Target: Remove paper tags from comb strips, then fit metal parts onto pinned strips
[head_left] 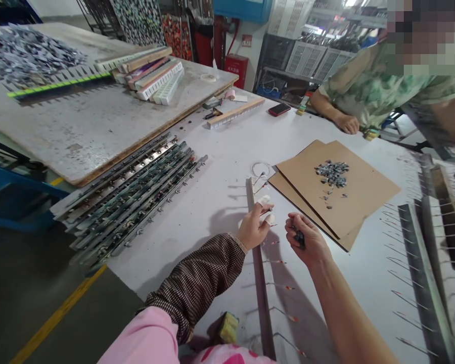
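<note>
My left hand, with white coverings on its fingertips and a checked sleeve, is at a long metal bar with thin hooked wires along its side. Its thumb and fingers close round something too small to make out near the wires. Just to the right, my right hand is curled round several small dark pieces. Beyond it, a pile of small grey-dark pieces lies on brown boards. Reddish tips show on the wires nearer to me.
Stacked metal bars lie at the left. More wired bars stand at the right edge. A phone and wooden strip lie at the back. Another person leans on the table, back right. A yellow block is near my body.
</note>
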A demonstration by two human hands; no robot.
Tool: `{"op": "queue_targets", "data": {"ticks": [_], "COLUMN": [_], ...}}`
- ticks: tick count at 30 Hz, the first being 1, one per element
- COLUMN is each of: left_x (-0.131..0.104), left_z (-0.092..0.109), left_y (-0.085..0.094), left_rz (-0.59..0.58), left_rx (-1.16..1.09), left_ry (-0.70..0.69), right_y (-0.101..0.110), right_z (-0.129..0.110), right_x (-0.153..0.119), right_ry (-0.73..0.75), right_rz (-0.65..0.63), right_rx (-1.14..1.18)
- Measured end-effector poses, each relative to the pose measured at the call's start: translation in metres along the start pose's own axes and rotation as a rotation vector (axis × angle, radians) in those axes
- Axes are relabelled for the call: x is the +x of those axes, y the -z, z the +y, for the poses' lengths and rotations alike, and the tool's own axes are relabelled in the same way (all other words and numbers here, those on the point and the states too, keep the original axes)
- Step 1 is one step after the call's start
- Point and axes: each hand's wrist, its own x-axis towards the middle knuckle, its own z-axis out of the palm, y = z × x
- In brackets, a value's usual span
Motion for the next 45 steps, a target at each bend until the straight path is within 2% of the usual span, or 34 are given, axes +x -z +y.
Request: {"op": "queue_targets", "data": {"ticks": [4, 6, 10, 16, 19, 22, 25, 29, 36, 40, 45], "left_x": [-0.018, -0.024, -0.027, -0.026, -0.027, -0.027, -0.027, -0.027, -0.028, -0.027, -0.028], "left_z": [0.011, 0.015, 0.017, 0.009, 0.007, 0.005, 0.004, 0.003, 0.004, 0.005, 0.003], "left_y": [0.006, 0.006, 0.002, -0.001, -0.002, -0.002, -0.003, -0.003, -0.003, -0.002, -0.002], "left_rz": [0.149, 0.114, -0.035, -0.047, -0.033, -0.032, -0.035, -0.040, -0.039, -0.018, -0.032], "left_rx": [0.147, 0.165, 0.182, 0.184, 0.176, 0.167, 0.151, 0.140, 0.154, 0.145, 0.204], "left_ry": [-0.078, -0.094, -0.095, -0.050, -0.047, -0.035, -0.021, -0.012, 0.004, -0.032, -0.040], "right_y": [-0.003, -0.005, -0.006, 0.002, 0.006, 0.004, 0.000, -0.004, -0.007, -0.007, -0.014], "right_z": [-0.002, -0.002, -0.001, -0.003, -0.009, -0.015, -0.019, -0.019, -0.018, -0.018, -0.015], "right_x": [-0.008, -0.014, -0.020, -0.013, -0.012, -0.013, -0.016, -0.018, -0.019, -0.019, -0.020], "right_ry": [-0.009, -0.025, -0.007, 0.055, 0.134, 0.296, 0.460, 0.550, 0.652, 0.676, 0.698], "right_rz": [-0.019, -0.031, -0.031, -0.033, -0.067, -0.129, -0.158, -0.125, -0.157, -0.135, -0.188], "right_rx": [-0.035, -0.070, -0.155, -0.389, -0.658, -0.896, -1.031, -1.076, -1.143, -1.160, -1.169]}}
